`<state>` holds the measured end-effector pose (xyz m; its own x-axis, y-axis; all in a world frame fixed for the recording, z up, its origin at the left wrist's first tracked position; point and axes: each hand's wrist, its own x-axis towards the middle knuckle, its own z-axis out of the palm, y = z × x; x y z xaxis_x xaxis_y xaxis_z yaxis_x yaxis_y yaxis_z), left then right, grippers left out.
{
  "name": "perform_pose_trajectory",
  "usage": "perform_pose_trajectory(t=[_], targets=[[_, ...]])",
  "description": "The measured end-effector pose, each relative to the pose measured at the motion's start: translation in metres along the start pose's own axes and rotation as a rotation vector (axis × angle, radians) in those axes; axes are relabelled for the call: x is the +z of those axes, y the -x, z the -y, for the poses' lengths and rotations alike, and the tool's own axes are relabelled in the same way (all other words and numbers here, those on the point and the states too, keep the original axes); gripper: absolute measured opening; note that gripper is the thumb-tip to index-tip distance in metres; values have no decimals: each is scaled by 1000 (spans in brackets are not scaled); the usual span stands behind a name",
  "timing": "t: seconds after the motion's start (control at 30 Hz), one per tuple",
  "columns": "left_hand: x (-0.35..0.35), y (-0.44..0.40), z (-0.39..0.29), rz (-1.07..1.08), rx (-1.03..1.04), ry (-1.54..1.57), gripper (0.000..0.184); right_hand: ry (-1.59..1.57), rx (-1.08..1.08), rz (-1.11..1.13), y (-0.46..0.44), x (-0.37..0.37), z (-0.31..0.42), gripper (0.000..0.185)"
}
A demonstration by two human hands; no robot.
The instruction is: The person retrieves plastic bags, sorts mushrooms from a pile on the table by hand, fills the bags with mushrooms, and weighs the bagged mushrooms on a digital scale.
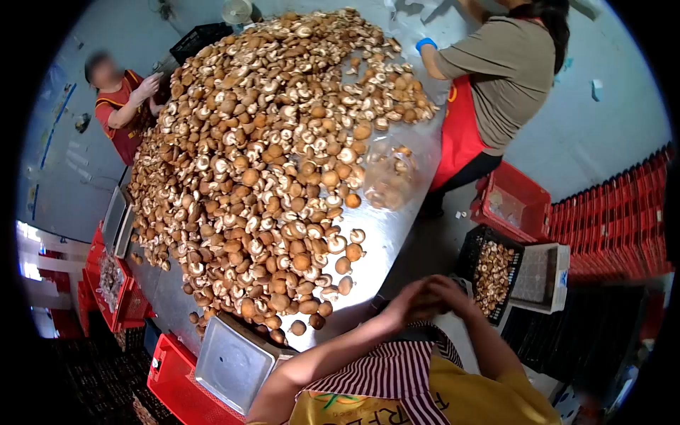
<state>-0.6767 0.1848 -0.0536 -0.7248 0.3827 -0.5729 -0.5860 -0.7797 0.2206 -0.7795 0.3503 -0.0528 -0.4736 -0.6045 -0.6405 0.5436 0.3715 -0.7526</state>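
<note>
Close in front of my striped apron, my left hand and my right hand meet with curled fingers. The backs of the hands are dark and cover whatever lies between them. Both are held at the near edge of a metal table, apart from the mushrooms on it. A large heap of brown mushrooms with pale stems spreads over the table. A clear plastic bag with mushrooms inside lies at the heap's right side.
A metal scale stands at the near left by a red crate. To the right are a black crate of mushrooms, a white crate and stacked red crates. Two co-workers, one in a red apron, stand at the table.
</note>
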Motion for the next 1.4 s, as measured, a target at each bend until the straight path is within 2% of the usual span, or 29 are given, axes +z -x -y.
perform_pose_trajectory(t=[0.03, 0.07, 0.1, 0.13, 0.17, 0.23, 0.3, 0.33, 0.37, 0.43, 0.47, 0.5, 0.57, 0.63, 0.7, 0.77, 0.83, 0.9, 0.97, 1.0, 1.07, 1.1, 1.17, 1.3, 1.4], targets=[[20, -20, 12, 81, -91, -41, 61, 13, 185, -116, 44, -11, 47, 34], [44, -40, 27, 119, -110, -54, 67, 195, -24, -149, 66, -51, 39, 37], [65, -50, 40, 158, -129, -67, 74, 212, -132, -235, 70, -111, 2, 37], [83, -47, 44, 169, -141, -68, 74, 255, -107, -522, 96, -136, 10, 34], [101, -42, 46, 207, -164, -139, 73, 549, -103, -813, 119, -157, 23, 33], [107, -39, 55, 248, -190, -211, 72, 604, -172, -1214, 147, -283, -47, 31], [73, -45, 67, 444, -258, -279, 72, 465, -268, -1434, 165, -317, -59, 27], [42, -39, 69, 533, -157, -257, 68, 470, -349, -1452, 165, -319, -67, 25], [31, -31, 65, 403, -145, -220, 65, 610, -399, -1480, 163, -270, -40, 24], [6, -6, 50, 240, -75, -217, 62, 361, -501, -1275, 128, -288, -80, 22], [-5, 11, 39, 193, -16, -238, 61, 274, -413, -1298, 115, -245, -57, 21], [-15, 27, 32, 148, 31, -235, 60, 443, -426, -1332, 101, -218, -44, 20], [-31, 57, 24, 96, 78, -230, 60, 392, -439, -1273, 69, -194, -36, 20], [-44, 87, 21, -11, 165, -117, 58, 256, -513, -1160, 41, -174, -13, 20], [-58, 105, 26, -65, 238, -69, 54, 134, -571, -951, 10, -157, 4, 17], [-66, 113, 33, -88, 299, -31, 52, 305, -558, -831, -27, -140, 17, 16], [-63, 121, 37, -78, 355, -27, 50, 513, -843, -702, -61, -94, 37, 16], [-61, 126, 35, -105, 386, -34, 48, 381, -738, -485, -68, -25, 68, 17], [-60, 131, 31, -112, 470, -9, 44, 668, -867, -412, -79, 30, 83, 17], [-62, 135, 27, -140, 508, -3, 43, 678, -885, -374, -85, 53, 90, 17], [-66, 146, 20, -182, 589, 17, 42, 518, -723, -70, -93, 97, 98, 17], [-67, 152, 16, -227, 606, 43, 43, 527, -754, 1, -100, 116, 100, 18], [-76, 160, 13, -250, 672, 53, 43, 648, -894, 110, -119, 146, 103, 18], [-85, 176, 10, -338, 745, 128, 44, 763, -891, 160, -144, 205, 140, 19], [-100, 179, 16, -338, 805, 213, 46, 845, -1011, 240, -179, 245, 174, 22]])
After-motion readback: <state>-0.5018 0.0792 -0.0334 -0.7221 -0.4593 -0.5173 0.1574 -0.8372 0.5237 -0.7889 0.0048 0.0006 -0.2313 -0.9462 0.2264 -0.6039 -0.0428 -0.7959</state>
